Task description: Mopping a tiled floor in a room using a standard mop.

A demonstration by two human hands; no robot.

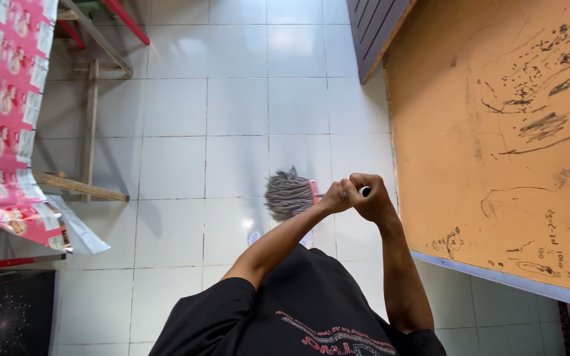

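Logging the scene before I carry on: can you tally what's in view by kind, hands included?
Hands on the mop handle: 2, left hand and right hand
Grey string mop: 1
Orange scribbled wall: 1
Wooden table with pink printed cover: 1
Total: 5

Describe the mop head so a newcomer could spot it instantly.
Start at the orange wall on the right, then look left across the white tiled floor. Directly beyond the two clasped hands lies the mop head: a shaggy bundle of grey strands, the only fuzzy thing on the glossy tiles.
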